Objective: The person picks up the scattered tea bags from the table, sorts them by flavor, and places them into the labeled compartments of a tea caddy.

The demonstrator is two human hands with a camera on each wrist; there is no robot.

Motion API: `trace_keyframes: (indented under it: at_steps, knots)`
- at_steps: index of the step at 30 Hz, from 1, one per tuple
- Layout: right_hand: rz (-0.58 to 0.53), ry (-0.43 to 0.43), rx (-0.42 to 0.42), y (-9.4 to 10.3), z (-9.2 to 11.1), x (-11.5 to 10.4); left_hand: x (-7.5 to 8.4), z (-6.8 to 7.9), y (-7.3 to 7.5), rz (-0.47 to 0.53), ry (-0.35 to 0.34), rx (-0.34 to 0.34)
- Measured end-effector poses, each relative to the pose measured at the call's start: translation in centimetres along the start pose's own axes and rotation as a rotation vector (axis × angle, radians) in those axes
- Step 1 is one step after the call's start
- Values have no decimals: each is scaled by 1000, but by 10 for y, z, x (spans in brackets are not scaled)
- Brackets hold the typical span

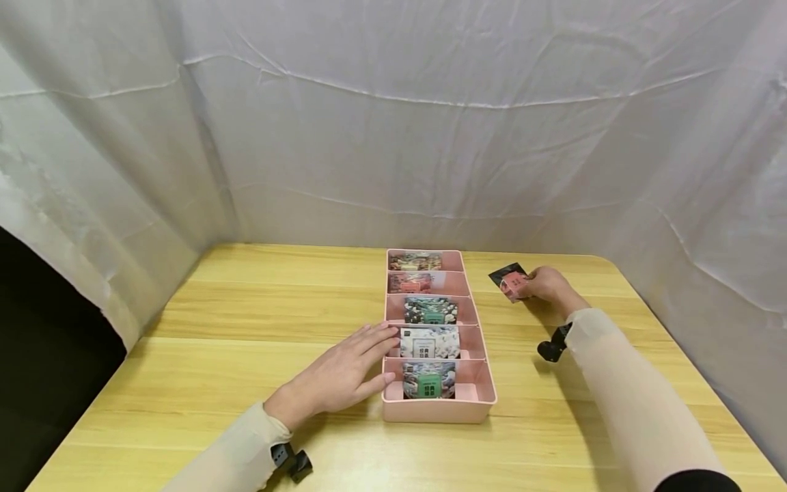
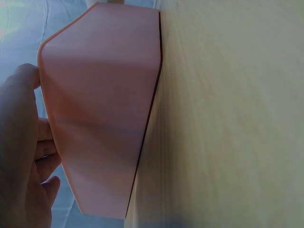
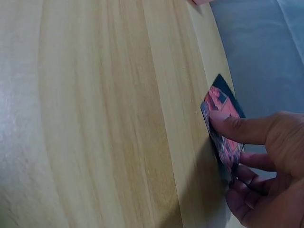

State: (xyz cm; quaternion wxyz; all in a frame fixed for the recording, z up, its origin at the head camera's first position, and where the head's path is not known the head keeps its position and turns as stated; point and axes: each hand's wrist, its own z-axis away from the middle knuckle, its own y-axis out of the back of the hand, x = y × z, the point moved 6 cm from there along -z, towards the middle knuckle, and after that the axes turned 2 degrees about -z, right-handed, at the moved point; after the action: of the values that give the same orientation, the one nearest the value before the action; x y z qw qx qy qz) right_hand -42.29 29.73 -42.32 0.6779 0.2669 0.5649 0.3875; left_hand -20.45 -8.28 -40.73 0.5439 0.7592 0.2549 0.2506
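Observation:
In the head view a long pink divided box point(image 1: 438, 411) stands on the table, with a patterned sachet in each of its several compartments. My left hand point(image 1: 344, 372) rests on the box's left rim, fingers fairly straight, thumb near the front compartment. The left wrist view shows its fingertips along the edge of the pink wall point(image 2: 99, 104). To the right of the box, my right hand point(image 1: 549, 285) pinches a dark sachet with a red label point(image 1: 512, 281) by one corner. In the right wrist view the thumb lies across the sachet point(image 3: 219, 102), held over the table.
Inside the box, a green-label sachet point(image 1: 428, 380) is at the front, a white one point(image 1: 430, 342) behind it, then another green one point(image 1: 430, 310), a red one point(image 1: 410, 283) and a brownish one point(image 1: 415, 261). A pale curtain point(image 1: 393, 150) hangs behind the wooden table point(image 1: 277, 294).

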Motion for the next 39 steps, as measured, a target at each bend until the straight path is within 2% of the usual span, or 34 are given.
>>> trace_keyframes:
  at_steps: [6,13,24,27,39]
  knots:
    - [-12,39,6,-2,-5,0,0,0,1,-12,-6,11]
    - [-91,89,30,-1,-2,-6,0,0,1,-10,-4,1]
    - [-117,262,61,3,7,-14,1,1,0,8,0,-10]
    - [-191,268,39,3,9,-12,1,0,0,11,-1,-12]
    - [-285,277,126,19,21,-20,1,-1,1,-4,-6,2]
